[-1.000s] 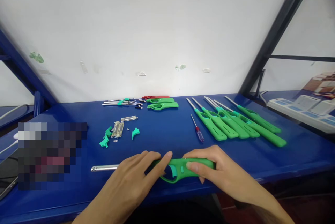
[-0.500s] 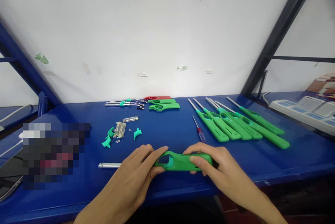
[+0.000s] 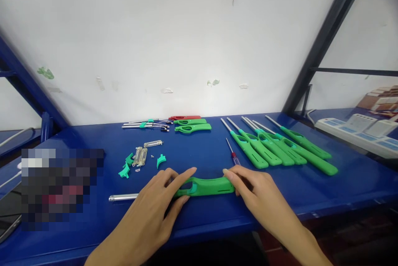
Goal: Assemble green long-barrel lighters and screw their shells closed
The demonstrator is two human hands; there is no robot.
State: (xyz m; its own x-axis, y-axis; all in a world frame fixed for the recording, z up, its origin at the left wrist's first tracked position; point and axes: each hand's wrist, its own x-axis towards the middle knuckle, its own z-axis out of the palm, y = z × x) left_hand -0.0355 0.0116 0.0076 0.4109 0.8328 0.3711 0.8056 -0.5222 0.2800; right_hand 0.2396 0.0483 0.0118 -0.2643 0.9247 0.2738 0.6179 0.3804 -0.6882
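Observation:
A green gas lighter (image 3: 214,187) lies crosswise at the front of the blue table, its metal tube pointing left and its handle right. My left hand (image 3: 157,201) is closed around its neck near the trigger loop, with index finger and thumb on either side. At the handle's right end my right hand (image 3: 256,187) grips it, thumb on the upper edge; its other fingers are partly hidden. Just beyond lies a purple-handled screwdriver (image 3: 235,159). Loose teal triggers (image 3: 161,160) and small clear fuel tanks (image 3: 141,156) are farther left.
Several assembled green lighters (image 3: 253,154) lie side by side at right. Along the wall are green handle shells (image 3: 195,127), a red shell (image 3: 188,117) and metal tubes with wires (image 3: 139,125). A pixelated object (image 3: 62,191) sits left; a white power strip (image 3: 354,133) is far right.
My right hand has slid from the handle's middle to its right end. The lighter has shifted slightly left with my left hand. The whole view has also moved a little.

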